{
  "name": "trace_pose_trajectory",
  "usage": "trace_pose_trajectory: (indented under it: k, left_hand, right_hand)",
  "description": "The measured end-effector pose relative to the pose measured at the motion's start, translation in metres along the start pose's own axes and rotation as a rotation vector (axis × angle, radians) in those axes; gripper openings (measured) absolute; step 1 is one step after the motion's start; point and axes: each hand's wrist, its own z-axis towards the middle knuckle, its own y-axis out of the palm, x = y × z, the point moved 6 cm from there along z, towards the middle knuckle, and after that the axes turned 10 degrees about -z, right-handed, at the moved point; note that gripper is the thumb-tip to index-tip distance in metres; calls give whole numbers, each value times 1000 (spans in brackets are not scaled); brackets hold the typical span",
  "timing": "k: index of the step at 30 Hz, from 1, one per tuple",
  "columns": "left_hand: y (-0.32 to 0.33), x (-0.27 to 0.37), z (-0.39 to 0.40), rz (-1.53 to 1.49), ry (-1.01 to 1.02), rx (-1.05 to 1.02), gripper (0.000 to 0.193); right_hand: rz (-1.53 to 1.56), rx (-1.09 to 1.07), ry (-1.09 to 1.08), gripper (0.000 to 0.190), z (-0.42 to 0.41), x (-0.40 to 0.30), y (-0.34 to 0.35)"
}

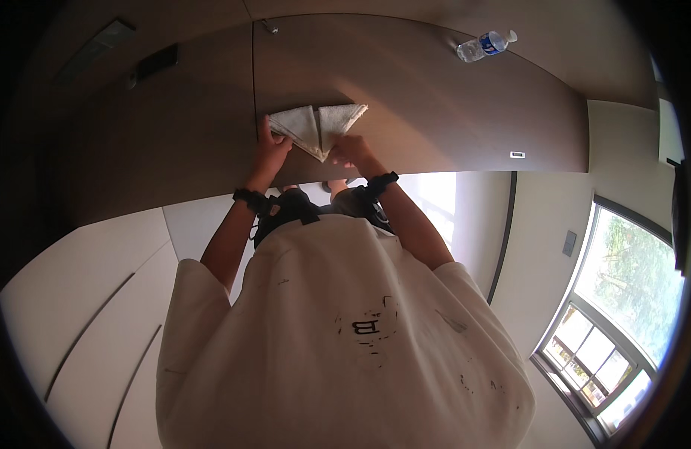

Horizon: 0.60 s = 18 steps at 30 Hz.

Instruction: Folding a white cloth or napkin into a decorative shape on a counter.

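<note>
A white towel-like cloth (294,124), folded into a downward-pointing triangle with a gap between its two flaps, lies on the dark brown wooden tabletop (424,112). My left hand (273,149) grips its left corner, the index finger stretched along the edge. At the lower right edge of the cloth, the fingers of my right hand (352,151) are bent and closed on the fabric. The fingertips of that hand are partly hidden. Both wrists carry black bands.
A clear plastic bottle (473,50) with a blue label is at the back right. A dark, phone-like object (157,60) lies at the back left. The tabletop's front edge is just before my body. White drawers (93,325) stand at left; a window (620,269) is at right.
</note>
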Motion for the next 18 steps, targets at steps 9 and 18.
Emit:
trace_pose_trajectory:
  k: [9,18]
  left_hand:
    - [13,-13,-10,-366,-367,11,32]
    - [44,0,-35,-263,-815,-384,44]
  right_hand:
    - [309,152,-91,36,-25,-8,-6]
    - [505,76,-100,32,-40,-19,-4]
